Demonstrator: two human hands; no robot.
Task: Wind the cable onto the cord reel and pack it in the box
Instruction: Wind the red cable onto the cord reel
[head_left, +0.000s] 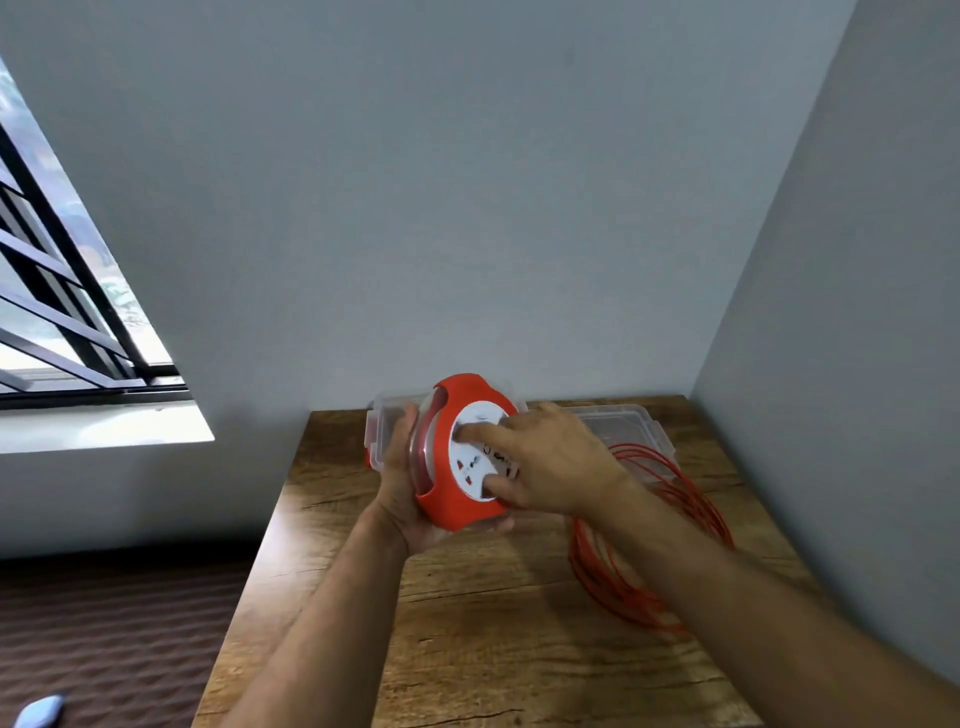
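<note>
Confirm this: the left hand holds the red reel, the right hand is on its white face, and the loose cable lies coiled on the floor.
Wrong in one respect: the head view shows the cable coiled on the wooden table, not the floor. The rest stands.

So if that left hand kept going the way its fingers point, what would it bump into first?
Most likely the clear box just behind the reel the left hand holds, though depth is hard to judge.

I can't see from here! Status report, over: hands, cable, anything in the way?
Left hand grips cord reel, raised off table; right hand touches its white face. Orange cable loose in coils on table. Clear box behind reel; nothing blocking seen.
</note>
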